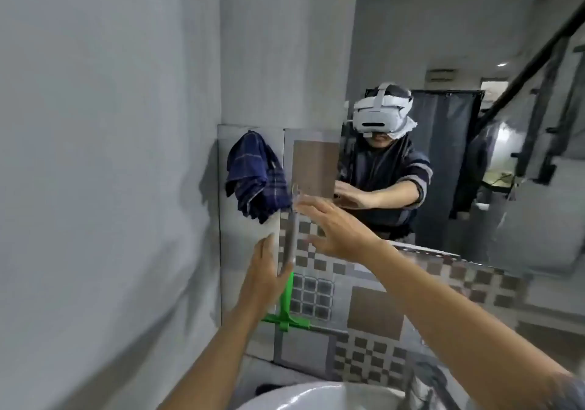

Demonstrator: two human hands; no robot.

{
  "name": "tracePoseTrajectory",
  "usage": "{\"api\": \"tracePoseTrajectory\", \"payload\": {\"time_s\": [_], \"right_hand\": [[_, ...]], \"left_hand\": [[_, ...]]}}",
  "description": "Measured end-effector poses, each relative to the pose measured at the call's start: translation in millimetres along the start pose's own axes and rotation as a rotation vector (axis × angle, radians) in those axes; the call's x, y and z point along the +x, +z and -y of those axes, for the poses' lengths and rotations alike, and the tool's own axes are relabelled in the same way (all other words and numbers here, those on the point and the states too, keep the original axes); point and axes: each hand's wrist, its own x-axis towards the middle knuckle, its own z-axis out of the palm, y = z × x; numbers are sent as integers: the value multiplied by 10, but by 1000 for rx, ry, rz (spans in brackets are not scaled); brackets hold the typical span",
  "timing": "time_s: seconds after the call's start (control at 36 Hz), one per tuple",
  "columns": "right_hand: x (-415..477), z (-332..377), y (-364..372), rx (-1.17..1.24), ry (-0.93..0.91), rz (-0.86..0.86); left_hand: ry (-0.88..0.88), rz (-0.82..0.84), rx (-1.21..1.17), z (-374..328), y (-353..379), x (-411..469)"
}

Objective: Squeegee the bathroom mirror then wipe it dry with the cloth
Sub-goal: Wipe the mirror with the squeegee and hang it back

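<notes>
- Clearly nearest to the squeegee (286,310): left hand (264,278), palm just left of the green handle, fingers straight and spread, gripping nothing.
- Hanging upright on the tiled wall (373,311); long axis vertical, handle up behind the left palm, green crossbar low, blade running right from it.
- Possibly touching the handle with the left palm; too blurred to settle.
- Higher and farther right, right hand (340,230), fingers loosely splayed and empty, tips reaching left toward a metal hook or rail (292,229) beside the cloth (258,177).
- Dark blue checked cloth bunched on the wall, up and left of both hands, just beyond the right fingertips.
- Mirror (474,77) filling the upper right, well above the squeegee, reflecting a person in a headset.
- Probably the pick-up stage: neither tool in hand yet, mirror not yet worked.
- Patterned grey and brown tiles below the mirror, plain grey wall (95,156) left, white basin rim (294,397) near the bottom edge.
</notes>
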Motion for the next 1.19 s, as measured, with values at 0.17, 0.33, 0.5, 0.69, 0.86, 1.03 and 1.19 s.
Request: {"api": "tracePoseTrajectory", "payload": {"time_s": [0.17, 0.33, 0.5, 0.69, 0.86, 1.03, 1.19], "right_hand": [[125, 31, 483, -17, -115, 128], [195, -87, 813, -174, -286, 145], [212, -193, 885, -290, -444, 37], [195, -90, 766, -276, -429, 57], [169, 94, 614, -258, -386, 43], [215, 267, 470, -294, -358, 53], [210, 385, 159, -347, -388, 75]], "left_hand": [[-174, 62, -52, 396, 240, -240], [-215, 104, -82, 543, 374, -251], [-188, 112, -32, 510, 387, -229], [-113, 155, 66, 421, 230, -329], [-108, 164, 147, 287, -40, -448], [-121, 119, 206, 167, -285, -506], [-101, 76, 184, -10, -436, -551]]}}
